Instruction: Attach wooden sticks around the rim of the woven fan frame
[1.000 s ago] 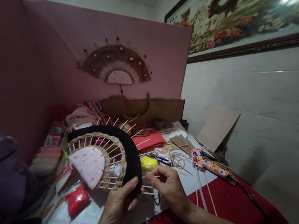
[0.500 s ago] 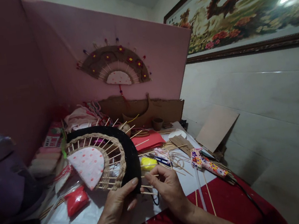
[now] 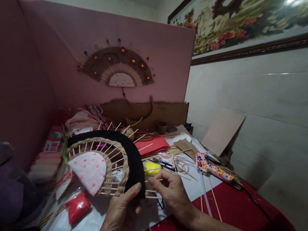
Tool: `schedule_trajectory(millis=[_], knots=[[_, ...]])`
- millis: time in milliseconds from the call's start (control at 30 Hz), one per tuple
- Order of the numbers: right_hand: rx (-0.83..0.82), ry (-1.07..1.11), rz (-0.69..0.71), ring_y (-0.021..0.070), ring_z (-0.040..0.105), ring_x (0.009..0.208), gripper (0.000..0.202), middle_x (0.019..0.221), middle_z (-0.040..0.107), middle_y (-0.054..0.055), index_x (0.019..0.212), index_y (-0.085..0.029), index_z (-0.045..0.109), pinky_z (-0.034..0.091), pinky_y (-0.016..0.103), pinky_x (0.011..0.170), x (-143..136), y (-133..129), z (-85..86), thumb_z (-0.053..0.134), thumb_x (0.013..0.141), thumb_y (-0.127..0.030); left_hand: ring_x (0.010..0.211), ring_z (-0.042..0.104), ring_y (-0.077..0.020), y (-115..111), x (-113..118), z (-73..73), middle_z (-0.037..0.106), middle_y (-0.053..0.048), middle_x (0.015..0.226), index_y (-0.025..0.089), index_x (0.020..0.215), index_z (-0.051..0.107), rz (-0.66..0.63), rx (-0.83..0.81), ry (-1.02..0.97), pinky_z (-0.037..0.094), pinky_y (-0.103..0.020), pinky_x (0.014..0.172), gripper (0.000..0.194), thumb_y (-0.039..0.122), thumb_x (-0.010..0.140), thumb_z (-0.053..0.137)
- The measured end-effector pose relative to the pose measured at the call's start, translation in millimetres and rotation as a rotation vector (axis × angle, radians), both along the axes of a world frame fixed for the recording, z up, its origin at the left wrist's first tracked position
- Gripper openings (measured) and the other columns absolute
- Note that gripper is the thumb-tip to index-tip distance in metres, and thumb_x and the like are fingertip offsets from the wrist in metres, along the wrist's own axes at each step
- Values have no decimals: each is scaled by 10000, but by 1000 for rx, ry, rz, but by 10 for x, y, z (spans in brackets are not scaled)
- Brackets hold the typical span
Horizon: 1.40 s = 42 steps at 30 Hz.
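A half-round fan of thin sticks has a black outer band, a woven twine ring and a white dotted centre. My left hand grips the lower end of the black band, thumb on top and fingers beneath. Just to the right, my right hand is pinched at the stick ends that stick out past the band. A thin black loop hangs below its fingers. Behind the hands lies a yellow packet.
A flower-patterned glue gun lies at the right with its cord. Scissors, loose sticks and red paper are behind. A red packet sits at the left. A finished fan hangs on the pink board.
The fan and my left hand have shifted very slightly left. My left fingertips are tucked further under the band. My right hand keeps its pinch.
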State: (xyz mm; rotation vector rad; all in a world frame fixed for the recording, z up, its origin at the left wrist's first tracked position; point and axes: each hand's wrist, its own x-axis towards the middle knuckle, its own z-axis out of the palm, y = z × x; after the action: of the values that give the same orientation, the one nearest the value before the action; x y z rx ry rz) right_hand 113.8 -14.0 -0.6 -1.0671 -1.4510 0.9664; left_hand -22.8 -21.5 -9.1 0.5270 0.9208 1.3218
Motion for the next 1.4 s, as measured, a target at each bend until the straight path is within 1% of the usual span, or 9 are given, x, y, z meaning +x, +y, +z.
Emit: schedule_trajectory(millis=[200, 333, 467, 567, 700, 800, 900, 1100, 1400], knots=[[51, -40, -26, 94, 431, 551, 259, 577, 490, -21, 633, -150, 562, 352, 211, 527, 8, 22, -30, 571, 755, -378, 419, 522, -88, -13, 10, 25, 636, -18, 561, 101, 705, 652, 26, -6, -13, 333, -168, 321, 251, 183, 501, 771], [69, -65, -43, 94, 419, 554, 261, 566, 479, -24, 624, -150, 558, 343, 214, 537, 15, 33, -40, 567, 759, -373, 431, 534, -89, -22, 12, 46, 657, -18, 601, 107, 718, 655, 40, -10, -14, 356, -172, 335, 258, 176, 499, 774], [72, -75, -44, 95, 419, 558, 264, 572, 484, -22, 626, -150, 557, 340, 218, 544, 16, 29, -33, 560, 764, -375, 445, 550, -96, -25, 11, 56, 660, -12, 594, 116, 700, 649, 49, -15, -27, 375, -175, 361, 247, 161, 492, 775], [70, -76, -40, 98, 424, 560, 263, 578, 493, -18, 630, -149, 561, 342, 222, 548, 14, 28, -33, 562, 762, -376, 451, 552, -96, -17, 13, 55, 665, -13, 607, 120, 715, 655, 52, -15, -34, 364, -174, 360, 261, 156, 486, 775], [67, -66, -37, 101, 433, 566, 258, 588, 504, -14, 637, -149, 565, 347, 224, 554, 14, 28, -30, 565, 759, -376, 418, 528, -87, -5, 13, 48, 648, -7, 563, 119, 686, 659, 50, -16, -24, 338, -171, 337, 236, 160, 483, 774], [68, -62, -37, 99, 427, 558, 256, 575, 493, -19, 633, -151, 561, 345, 223, 550, 15, 25, -17, 562, 761, -373, 433, 533, -87, -9, 5, 37, 654, -8, 581, 121, 703, 669, 40, -9, -28, 340, -168, 340, 233, 162, 497, 770], [69, -64, -44, 96, 420, 549, 254, 563, 483, -25, 624, -152, 557, 343, 221, 545, 13, 22, -7, 564, 760, -367, 461, 550, -94, -21, 0, 29, 660, -25, 594, 106, 688, 673, 25, -15, -31, 368, -171, 362, 203, 162, 515, 763], [82, -87, -51, 97, 432, 558, 248, 573, 488, -22, 624, -148, 570, 352, 218, 551, 11, 14, 0, 566, 758, -357, 567, 613, -138, -20, 13, 37, 693, -53, 676, 112, 720, 678, 29, -9, -65, 471, -206, 480, 205, 114, 528, 750], [108, -102, -63, 105, 454, 566, 246, 585, 516, -11, 633, -155, 578, 360, 213, 534, 17, 22, -14, 559, 764, -362, 533, 613, -138, -20, 26, 83, 691, -51, 656, 105, 726, 671, 60, -14, -116, 466, -196, 428, 247, 61, 496, 749]])
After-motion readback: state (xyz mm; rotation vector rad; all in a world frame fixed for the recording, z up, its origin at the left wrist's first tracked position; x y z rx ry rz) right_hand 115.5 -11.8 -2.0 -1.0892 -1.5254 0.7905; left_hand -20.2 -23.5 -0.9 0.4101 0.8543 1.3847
